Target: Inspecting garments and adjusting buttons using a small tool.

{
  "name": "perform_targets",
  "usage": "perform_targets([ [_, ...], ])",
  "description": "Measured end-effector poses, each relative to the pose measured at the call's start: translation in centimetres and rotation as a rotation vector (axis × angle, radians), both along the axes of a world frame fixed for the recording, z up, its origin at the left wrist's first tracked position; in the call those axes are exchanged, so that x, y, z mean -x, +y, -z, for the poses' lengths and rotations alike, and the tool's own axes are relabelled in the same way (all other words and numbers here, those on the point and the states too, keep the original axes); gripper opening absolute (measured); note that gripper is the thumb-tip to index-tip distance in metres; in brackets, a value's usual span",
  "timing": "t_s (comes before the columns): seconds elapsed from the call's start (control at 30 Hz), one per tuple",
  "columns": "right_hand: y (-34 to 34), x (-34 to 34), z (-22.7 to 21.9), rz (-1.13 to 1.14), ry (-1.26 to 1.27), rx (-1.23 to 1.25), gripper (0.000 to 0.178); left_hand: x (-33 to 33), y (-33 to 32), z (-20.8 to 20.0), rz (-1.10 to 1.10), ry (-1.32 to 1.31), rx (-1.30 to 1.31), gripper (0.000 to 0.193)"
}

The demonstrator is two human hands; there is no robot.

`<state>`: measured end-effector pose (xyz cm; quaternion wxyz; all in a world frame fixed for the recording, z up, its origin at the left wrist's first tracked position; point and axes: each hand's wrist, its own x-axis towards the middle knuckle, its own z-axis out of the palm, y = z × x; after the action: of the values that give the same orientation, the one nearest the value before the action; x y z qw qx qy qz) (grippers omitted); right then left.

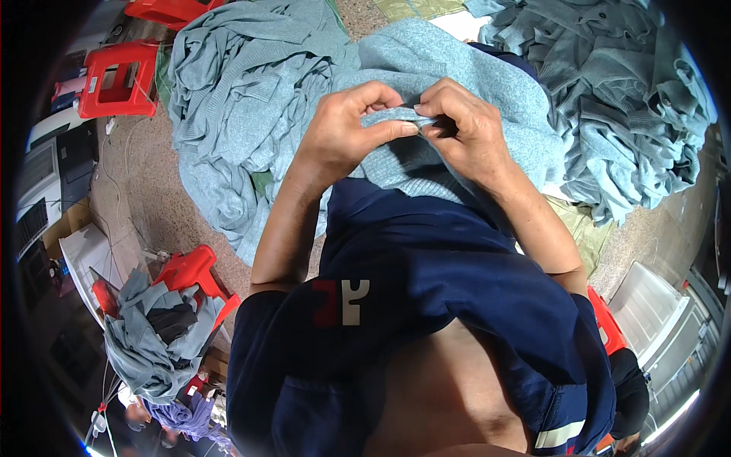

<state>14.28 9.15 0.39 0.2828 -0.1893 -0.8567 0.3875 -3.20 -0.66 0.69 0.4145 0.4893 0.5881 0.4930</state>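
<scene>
Head view shows a pale blue-grey knit garment (487,76) spread in front of the person, and a thin strip of it (387,116) is lifted up between two hands. The strip is right at the fingers, with no gap to reach over. Its long way runs from side to side, from the left hand (335,133) over to the right hand (474,129).

The left fingers pinch the strip, with the thumb on the near side and the pointing finger on the far side. The right fingers pinch it by its right end. The two sets of fingertips are just beside each other, so neither hand is nearer. How hard they squeeze, I can't tell.

Most of the garment lies past the hands and off to the right. Its ribbed band (426,185) hangs below the hands, close to the dark blue shirt (457,259). One big heap of knits (251,84) is on the left, and another heap of knits (598,76) is on the right.
</scene>
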Motion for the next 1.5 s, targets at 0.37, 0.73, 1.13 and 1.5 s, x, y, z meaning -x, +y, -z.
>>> perform_targets([
  [0.37, -0.1, 0.1, 0.5, 0.088, 0.024, 0.028, 0.021, -1.5, 0.5, 0.9, -0.111, 0.845, -0.367, 0.016],
  [0.73, 0.1, -7.0, -0.6, 0.017, -0.815, 0.111, 0.024, 3.5, -4.8, 8.4, -0.199, 0.883, -0.146, 0.025],
  [1.13, -0.3, -7.1, -3.6, 0.105, -0.061, -0.278, 0.023, 1.6, -4.0, 0.2, -0.028, -0.488, 0.132, 0.014],
  [1.5, -1.6, -2.8, -2.6, -0.028, 0.243, -0.582, 0.015, -2.5, -2.0, -2.6, 0.084, -0.456, 0.234, 0.019],
])
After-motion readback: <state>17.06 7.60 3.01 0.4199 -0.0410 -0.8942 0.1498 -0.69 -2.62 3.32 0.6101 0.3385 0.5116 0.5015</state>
